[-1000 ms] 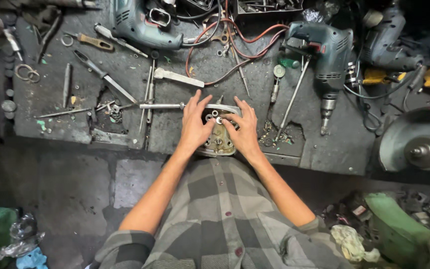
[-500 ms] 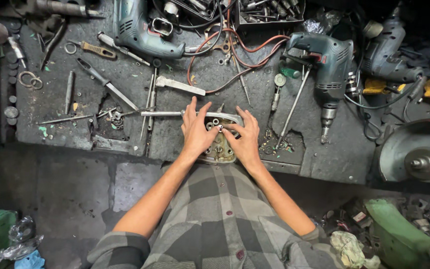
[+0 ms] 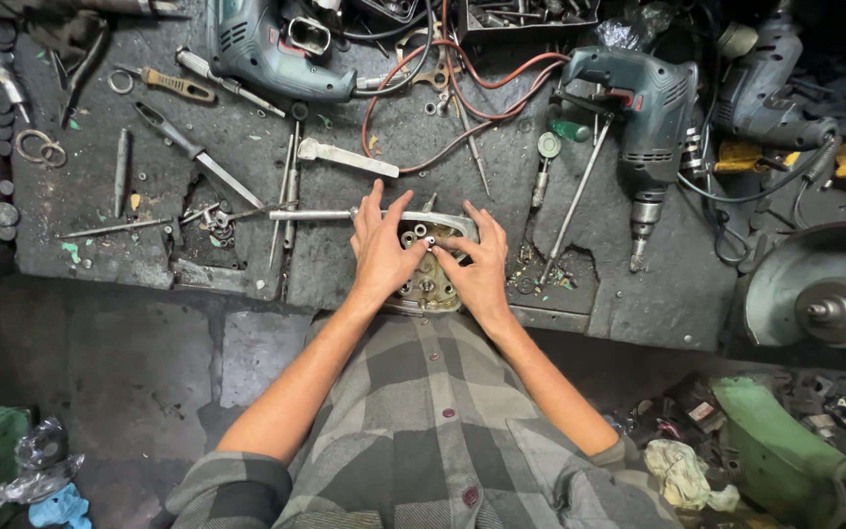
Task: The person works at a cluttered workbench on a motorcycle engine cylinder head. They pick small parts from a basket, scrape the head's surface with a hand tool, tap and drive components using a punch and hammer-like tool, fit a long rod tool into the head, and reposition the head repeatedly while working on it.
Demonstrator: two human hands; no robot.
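A dark, worn workbench [image 3: 80, 216] cluttered with tools stands above a grimy concrete floor [image 3: 100, 362].

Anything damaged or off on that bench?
Yes. The bench top is broken through in two spots: a ragged hole left of the hands and another to their right, both holding bits of debris. Both hands, left and right, rest on the metal part.
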